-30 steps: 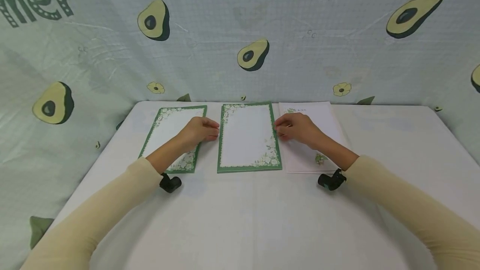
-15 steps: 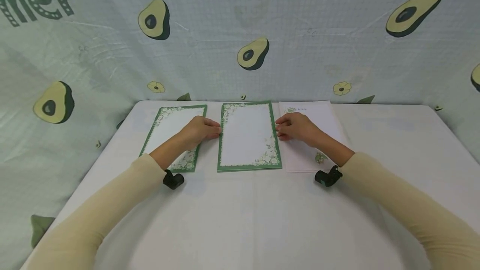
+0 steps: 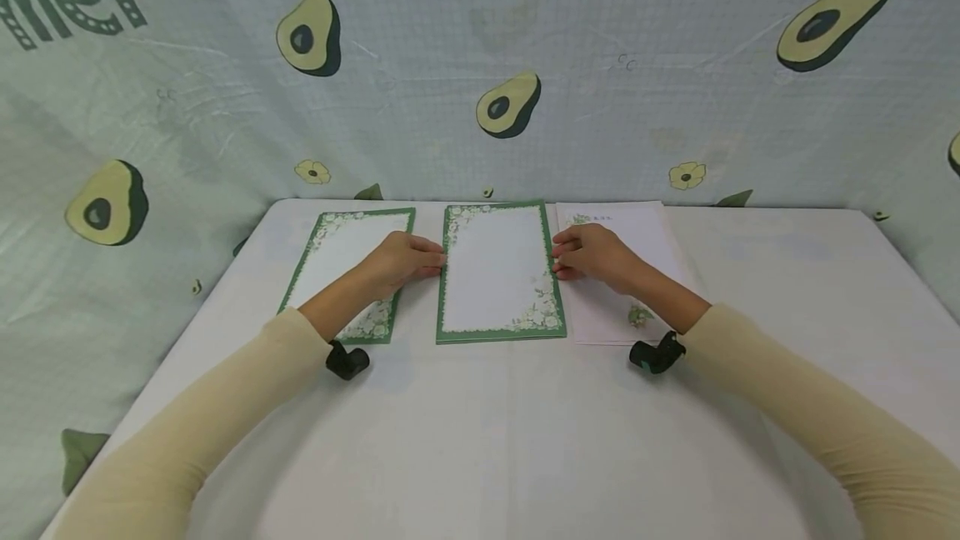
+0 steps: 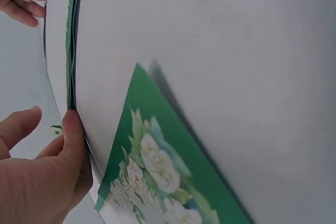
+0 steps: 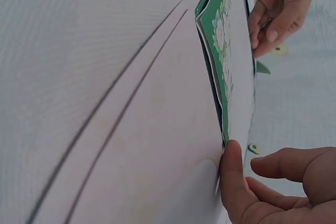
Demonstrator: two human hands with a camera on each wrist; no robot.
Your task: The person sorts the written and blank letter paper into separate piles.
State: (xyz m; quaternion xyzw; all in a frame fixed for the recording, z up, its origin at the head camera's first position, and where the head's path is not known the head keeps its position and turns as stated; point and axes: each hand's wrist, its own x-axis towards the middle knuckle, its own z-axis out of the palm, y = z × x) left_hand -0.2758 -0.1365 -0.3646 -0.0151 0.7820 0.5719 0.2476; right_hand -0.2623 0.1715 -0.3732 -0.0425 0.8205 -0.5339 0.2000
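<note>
A stack of green-bordered paper sheets (image 3: pixel 495 273) with white flowers lies in the middle of the table's far side. At its left edge, my left hand (image 3: pixel 405 261) touches the sheets with its fingertips, the thumb apart from them in the left wrist view. From the opposite side my right hand (image 3: pixel 596 257) has its fingertips right at the right edge, its thumb (image 5: pixel 278 163) held away. Under the left hand and forearm lies another green-bordered sheet (image 4: pixel 142 98), partly hidden. Pale pink sheets (image 3: pixel 622 219) with small floral prints lie beneath the right hand, slightly fanned.
A white cloth covers the table (image 3: pixel 495 440). Behind it hangs a pale curtain (image 3: pixel 420 65) printed with avocados, close to the table's far edge. Black wrist cameras (image 3: pixel 347 361) sit below both sleeves.
The left hand has shifted slightly right, up against the middle stack's edge. My right hand stays almost in place; the sheets have hardly moved.
</note>
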